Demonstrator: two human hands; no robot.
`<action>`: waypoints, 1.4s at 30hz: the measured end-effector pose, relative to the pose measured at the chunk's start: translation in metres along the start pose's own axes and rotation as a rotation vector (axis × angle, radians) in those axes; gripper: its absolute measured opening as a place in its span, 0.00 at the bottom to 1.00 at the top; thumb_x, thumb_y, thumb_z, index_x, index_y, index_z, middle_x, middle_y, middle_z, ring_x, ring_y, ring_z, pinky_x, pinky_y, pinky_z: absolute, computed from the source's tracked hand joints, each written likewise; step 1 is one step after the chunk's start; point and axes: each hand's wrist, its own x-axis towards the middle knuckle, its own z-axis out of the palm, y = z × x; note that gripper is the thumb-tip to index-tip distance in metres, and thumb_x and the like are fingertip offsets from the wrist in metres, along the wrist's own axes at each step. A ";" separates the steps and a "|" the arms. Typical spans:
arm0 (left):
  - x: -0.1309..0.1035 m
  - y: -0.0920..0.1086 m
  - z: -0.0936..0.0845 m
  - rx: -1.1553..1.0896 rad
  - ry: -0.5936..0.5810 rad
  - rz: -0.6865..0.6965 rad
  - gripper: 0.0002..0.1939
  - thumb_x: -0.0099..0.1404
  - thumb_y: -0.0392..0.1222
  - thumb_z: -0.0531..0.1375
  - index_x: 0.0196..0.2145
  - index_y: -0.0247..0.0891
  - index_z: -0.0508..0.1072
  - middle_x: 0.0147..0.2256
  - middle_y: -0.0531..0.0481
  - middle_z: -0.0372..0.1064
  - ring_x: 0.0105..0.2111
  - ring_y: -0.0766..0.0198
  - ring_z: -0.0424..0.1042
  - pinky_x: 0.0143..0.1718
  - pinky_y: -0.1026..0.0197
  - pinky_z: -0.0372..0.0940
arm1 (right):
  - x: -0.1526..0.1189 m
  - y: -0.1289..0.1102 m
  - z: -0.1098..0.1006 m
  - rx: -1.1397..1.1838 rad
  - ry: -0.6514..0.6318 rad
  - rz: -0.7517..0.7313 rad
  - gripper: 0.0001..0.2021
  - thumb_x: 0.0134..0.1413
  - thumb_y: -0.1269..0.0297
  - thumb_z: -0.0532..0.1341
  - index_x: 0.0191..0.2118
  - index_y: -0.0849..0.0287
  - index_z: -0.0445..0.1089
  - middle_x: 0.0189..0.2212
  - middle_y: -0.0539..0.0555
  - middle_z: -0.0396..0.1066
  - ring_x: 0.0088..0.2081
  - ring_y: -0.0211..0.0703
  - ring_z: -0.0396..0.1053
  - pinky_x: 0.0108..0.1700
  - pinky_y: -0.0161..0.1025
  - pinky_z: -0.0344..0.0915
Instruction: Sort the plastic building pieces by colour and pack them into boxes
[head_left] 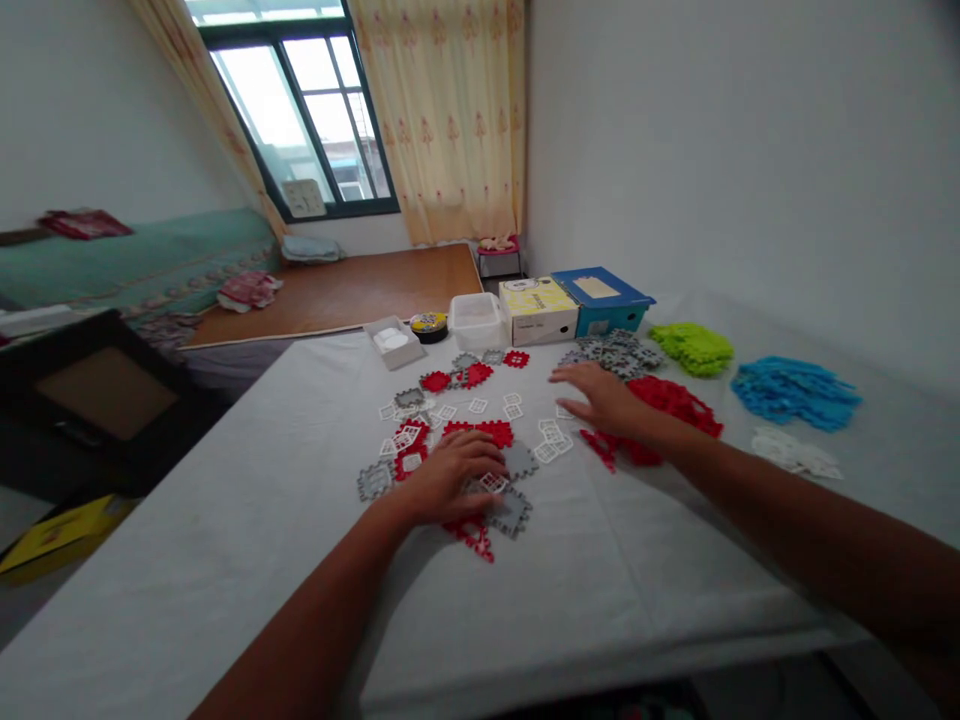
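Note:
My left hand (454, 475) rests low over the pieces at the middle of the table, thumb apart from the fingers. A white lattice piece (492, 483) shows between thumb and fingertips, over a grey toothed plate (511, 512); a firm grip on it does not show. Red toothed pieces (480, 432) lie just beyond these fingers, and a red triangular piece (474, 540) is on the near side. My right hand (600, 398) is open, thumb and fingers apart, left of a red heap of pieces (679, 410). Nothing shows in its grasp.
Grey (619, 352), green (690, 347), blue (795, 390) and white (796, 453) heaps lie to the right. A yellow box (538, 310), blue box (602, 298), clear tub (478, 318), round black tin (429, 327) and small white box (394, 343) line the back edge.

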 end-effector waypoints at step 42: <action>-0.014 -0.055 0.010 0.261 0.308 -0.236 0.07 0.66 0.42 0.57 0.38 0.43 0.76 0.45 0.48 0.75 0.52 0.55 0.69 0.55 0.47 0.62 | -0.004 -0.039 0.000 -0.211 -0.406 0.204 0.16 0.62 0.58 0.58 0.50 0.61 0.72 0.46 0.64 0.74 0.50 0.57 0.68 0.50 0.48 0.63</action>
